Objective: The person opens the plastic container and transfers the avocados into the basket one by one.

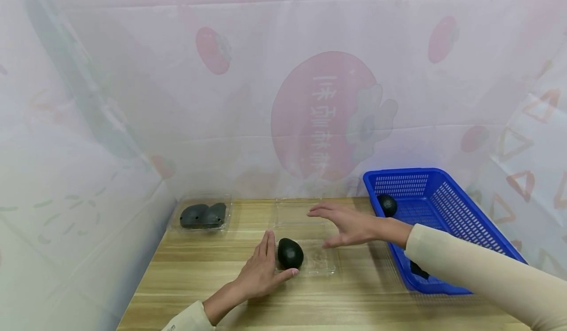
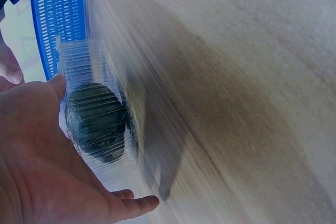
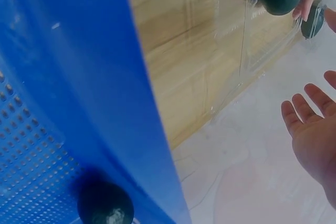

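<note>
A dark green avocado point(image 1: 290, 254) lies in the left part of an open clear plastic box point(image 1: 325, 259), whose lid point(image 1: 294, 211) is folded back behind it. My left hand point(image 1: 261, 272) is at the box's left end, fingers straight, thumb by its front left corner; in the left wrist view the thumb touches the rim beside the avocado point(image 2: 97, 121). Above the box's right side my right hand point(image 1: 347, 224) hovers with fingers spread, holding nothing; the right wrist view shows this hand point(image 3: 315, 135) empty too.
At the right stands a blue basket point(image 1: 436, 173) with one dark avocado point(image 1: 387, 205) at its back left and a dark thing point(image 1: 418, 270) near its front, partly under my sleeve. A clear box with dark avocados point(image 1: 203, 216) sits at the back left. Cloth walls surround the table.
</note>
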Motion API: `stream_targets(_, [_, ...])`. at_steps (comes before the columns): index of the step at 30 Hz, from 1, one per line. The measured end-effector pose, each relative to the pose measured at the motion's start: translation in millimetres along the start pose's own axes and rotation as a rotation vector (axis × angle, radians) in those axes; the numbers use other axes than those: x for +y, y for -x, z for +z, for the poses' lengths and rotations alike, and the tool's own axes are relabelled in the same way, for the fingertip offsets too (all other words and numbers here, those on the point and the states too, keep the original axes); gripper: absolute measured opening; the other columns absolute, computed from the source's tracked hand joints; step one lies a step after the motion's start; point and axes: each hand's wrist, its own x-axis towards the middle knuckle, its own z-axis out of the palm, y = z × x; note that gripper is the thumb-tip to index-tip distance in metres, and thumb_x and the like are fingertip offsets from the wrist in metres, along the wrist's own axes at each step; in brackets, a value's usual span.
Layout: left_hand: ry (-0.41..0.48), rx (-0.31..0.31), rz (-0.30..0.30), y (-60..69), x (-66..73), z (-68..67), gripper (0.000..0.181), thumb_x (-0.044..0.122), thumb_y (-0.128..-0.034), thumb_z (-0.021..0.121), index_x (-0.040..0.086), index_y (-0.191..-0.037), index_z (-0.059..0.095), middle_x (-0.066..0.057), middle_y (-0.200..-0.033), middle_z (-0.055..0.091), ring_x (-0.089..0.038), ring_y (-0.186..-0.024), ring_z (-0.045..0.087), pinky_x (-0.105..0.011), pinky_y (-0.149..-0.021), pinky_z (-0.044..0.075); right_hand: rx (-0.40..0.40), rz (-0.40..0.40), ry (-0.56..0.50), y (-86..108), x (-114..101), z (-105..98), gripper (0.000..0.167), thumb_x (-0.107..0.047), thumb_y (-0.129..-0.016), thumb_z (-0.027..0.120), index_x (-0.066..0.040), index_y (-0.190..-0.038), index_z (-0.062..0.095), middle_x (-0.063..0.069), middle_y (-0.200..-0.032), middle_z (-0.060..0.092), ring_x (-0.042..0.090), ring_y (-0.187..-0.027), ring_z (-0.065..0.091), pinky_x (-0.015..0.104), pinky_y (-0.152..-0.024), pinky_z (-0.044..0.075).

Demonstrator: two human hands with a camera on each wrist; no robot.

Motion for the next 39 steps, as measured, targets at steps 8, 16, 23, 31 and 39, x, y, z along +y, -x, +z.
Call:
stream_targets(8, [0.019,-0.020,0.012,3.2,5.3,-7.2,0.119,0.066,-0.0976,0.065,-0.009,-0.166,0.003,-0.034,-0.172,0.003,-0.058,-0.154,0.021,-0.077,-0.108,0.037,-0.043,-0.004,0.006,-9.2,-6.8,7.2,0.075,-0.036,-0.097,0.079,-0.009,-0.159,0.047,0.013,-0.162,0.045,0.034,-0.150,0.043,0.056,-0.117,0.042])
stream_targets(16, [0.017,0.001,0.009,-1.2,-5.0,3.4,0.117,0.065,-0.0973,0.066,-0.008,-0.167,0.006,-0.032,-0.173,0.003,-0.057,-0.155,0.020,-0.077,-0.108,0.037,-0.065,-0.014,0.023,-18.3,-13.7,16.0,0.074,-0.034,-0.096,0.081,-0.009,-0.158,0.048,0.012,-0.161,0.047,0.031,-0.148,0.045,0.052,-0.117,0.042])
stream_targets(23, [0.017,-0.022,0.007,0.4,-1.6,-1.6,0.118,0.068,-0.0982,0.062,-0.005,-0.167,0.000,-0.031,-0.173,0.001,-0.058,-0.155,0.018,-0.078,-0.109,0.035,-0.089,-0.023,0.022,-26.2,-19.6,19.5,0.073,-0.032,-0.097,0.080,-0.009,-0.158,0.048,0.013,-0.161,0.047,0.031,-0.149,0.045,0.052,-0.118,0.042])
stream_targets(31, [0.032,-0.011,0.000,-0.4,-4.1,1.7,0.117,0.064,-0.0980,0.066,-0.005,-0.167,0.003,-0.030,-0.174,0.000,-0.056,-0.156,0.017,-0.077,-0.111,0.034,-0.131,-0.024,0.033,-38.5,-23.4,30.1,0.074,-0.030,-0.096,0.082,-0.005,-0.156,0.049,0.014,-0.160,0.048,0.030,-0.148,0.046,0.049,-0.118,0.042])
stream_targets(39, [0.026,-0.016,0.031,3.2,2.0,-5.3,0.117,0.065,-0.0990,0.064,-0.010,-0.165,0.003,-0.036,-0.171,0.004,-0.061,-0.153,0.019,-0.077,-0.110,0.034,-0.169,-0.015,0.052,-47.9,-28.1,38.0,0.072,-0.033,-0.097,0.081,-0.007,-0.156,0.050,0.014,-0.160,0.048,0.029,-0.149,0.045,0.047,-0.120,0.041])
